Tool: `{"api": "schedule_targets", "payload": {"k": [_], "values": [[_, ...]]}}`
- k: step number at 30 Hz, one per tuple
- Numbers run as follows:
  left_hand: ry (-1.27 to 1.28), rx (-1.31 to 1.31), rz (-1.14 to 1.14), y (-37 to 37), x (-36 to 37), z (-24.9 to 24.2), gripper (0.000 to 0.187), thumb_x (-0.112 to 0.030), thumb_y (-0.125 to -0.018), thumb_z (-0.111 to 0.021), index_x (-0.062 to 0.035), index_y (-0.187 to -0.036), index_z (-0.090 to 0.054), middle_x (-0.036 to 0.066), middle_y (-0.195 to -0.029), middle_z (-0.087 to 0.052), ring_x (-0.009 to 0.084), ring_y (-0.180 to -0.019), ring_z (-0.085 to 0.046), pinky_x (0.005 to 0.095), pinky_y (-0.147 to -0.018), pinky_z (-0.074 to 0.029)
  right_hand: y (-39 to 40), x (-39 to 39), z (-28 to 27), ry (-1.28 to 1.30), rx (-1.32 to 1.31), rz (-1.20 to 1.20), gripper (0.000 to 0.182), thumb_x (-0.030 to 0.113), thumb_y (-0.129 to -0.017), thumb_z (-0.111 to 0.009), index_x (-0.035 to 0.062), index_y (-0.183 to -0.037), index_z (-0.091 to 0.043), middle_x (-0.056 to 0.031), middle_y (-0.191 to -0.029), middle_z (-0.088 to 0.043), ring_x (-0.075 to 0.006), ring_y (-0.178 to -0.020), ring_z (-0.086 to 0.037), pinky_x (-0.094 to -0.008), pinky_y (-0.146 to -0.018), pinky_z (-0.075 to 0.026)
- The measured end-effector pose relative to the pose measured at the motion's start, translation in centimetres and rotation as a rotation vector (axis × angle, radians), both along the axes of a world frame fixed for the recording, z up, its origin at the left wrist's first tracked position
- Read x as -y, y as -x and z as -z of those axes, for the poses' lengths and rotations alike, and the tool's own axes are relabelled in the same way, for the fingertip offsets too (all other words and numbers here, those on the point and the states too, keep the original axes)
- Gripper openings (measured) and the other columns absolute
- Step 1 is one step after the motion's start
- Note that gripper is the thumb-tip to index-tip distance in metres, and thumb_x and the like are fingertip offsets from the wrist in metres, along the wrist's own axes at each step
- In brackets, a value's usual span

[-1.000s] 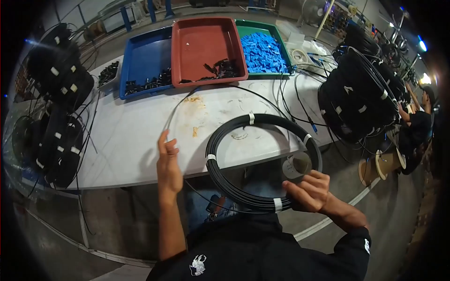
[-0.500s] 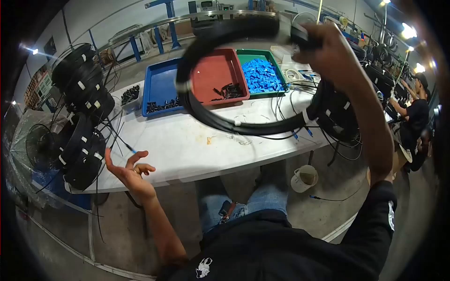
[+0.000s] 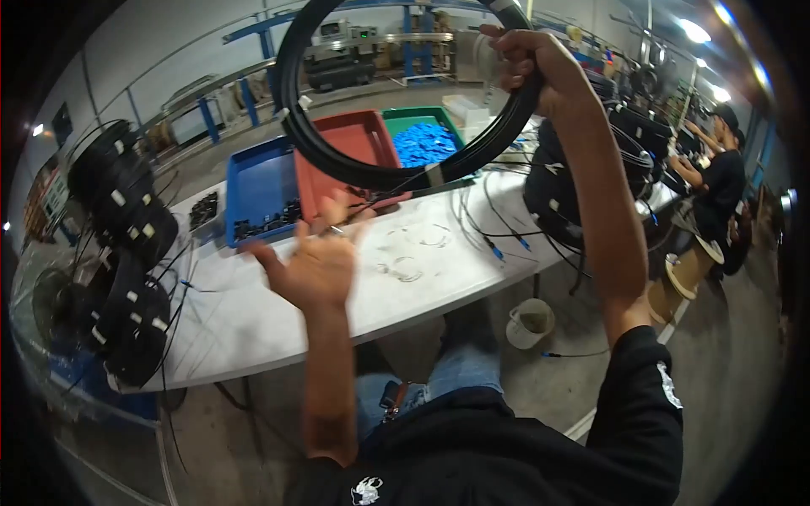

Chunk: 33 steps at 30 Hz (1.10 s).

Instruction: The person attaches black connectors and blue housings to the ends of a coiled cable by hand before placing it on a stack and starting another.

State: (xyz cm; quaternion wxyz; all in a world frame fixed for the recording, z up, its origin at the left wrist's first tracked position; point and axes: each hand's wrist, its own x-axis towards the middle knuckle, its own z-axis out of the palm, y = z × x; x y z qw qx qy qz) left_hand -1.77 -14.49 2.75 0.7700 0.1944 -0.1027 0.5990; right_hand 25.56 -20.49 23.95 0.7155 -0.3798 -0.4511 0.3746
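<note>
My right hand (image 3: 547, 72) is wrapped round the right side of a coil of black cable (image 3: 371, 174), holding it up in front of me. White ties band the coil in several places. Slightly blurred, my left hand (image 3: 316, 261) is raised over the white table (image 3: 228, 329) with fingers spread, below the coil's lower left side. A thin dark strand overlaps its fingertips in this view. Behind the coil stand a blue tray (image 3: 261, 185) and a red tray (image 3: 337, 139) with small black parts, beside a green tray (image 3: 396, 115) of blue pieces (image 3: 422, 145).
Stacks of black cable coils stand at the left (image 3: 118, 202) and right (image 3: 548, 190) of the table. Loose cable ends with blue tips (image 3: 496, 251) lie at the right. A white bucket (image 3: 530, 325) sits on the floor. Another person (image 3: 721, 181) works at the far right.
The coil has been lifted and moved left, still in my right hand. My left hand has risen and moved right toward the coil, fingers spreading. The camera view has shifted.
</note>
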Motion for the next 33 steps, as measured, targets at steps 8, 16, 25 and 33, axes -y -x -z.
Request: {"api": "schedule_targets", "payload": {"k": [8, 16, 25, 33], "values": [[0.174, -0.421, -0.020, -4.1, -9.9, -14.0, 0.064, -0.048, -0.087, -0.072, 0.0013, -0.120, -0.050, 0.022, -0.105, -0.062, 0.0349, -0.098, -0.068, 0.0478, -0.083, -0.060, -3.8, 1.0, 4.6, -0.065, -0.268, -0.081, 0.025, -0.003, -0.082, -0.061, -0.0006, -0.107, -0.058, 0.0034, -0.061, -0.043, -0.0062, -0.045, -0.040, -0.0270, -0.046, -0.035], [-0.500, -1.198, -0.532, -18.1, -10.8, -18.6, 0.043, -0.023, -0.091, -0.071, -0.0003, -0.121, -0.051, 0.013, -0.102, -0.066, 0.0218, -0.069, -0.070, 0.0307, -0.053, -0.055, -13.3, 4.3, 2.4, -0.138, -0.191, 0.118, 0.041, 0.002, -0.088, -0.064, 0.0069, -0.126, -0.048, -0.0027, -0.074, -0.053, -0.0084, -0.050, -0.046, -0.0266, -0.045, -0.041], [-0.884, -1.381, -0.260, -39.2, -14.6, -19.3, 0.047, -0.006, -0.092, -0.057, 0.0124, -0.132, -0.039, 0.021, -0.100, -0.063, 0.0290, -0.071, -0.071, 0.0342, -0.055, -0.062, -26.3, 8.5, 2.0, 0.130, 0.185, 0.850, 0.075, 0.002, -0.092, -0.060, 0.0111, -0.156, -0.023, -0.0065, -0.096, -0.061, -0.0159, -0.079, -0.060, -0.0324, -0.067, -0.058], [-1.023, -1.538, -0.319, -50.9, -16.7, -16.2, 0.017, -0.006, -0.088, -0.056, 0.0068, -0.096, -0.065, 0.012, -0.075, -0.066, 0.0192, -0.061, -0.065, 0.0331, -0.052, -0.052, -35.9, 9.4, 6.1, 0.451, 0.213, 0.899, 0.037, -0.010, -0.081, -0.056, 0.0027, -0.116, -0.060, -0.0041, -0.086, -0.060, -0.0160, -0.067, -0.063, -0.0300, -0.053, -0.054]]}}
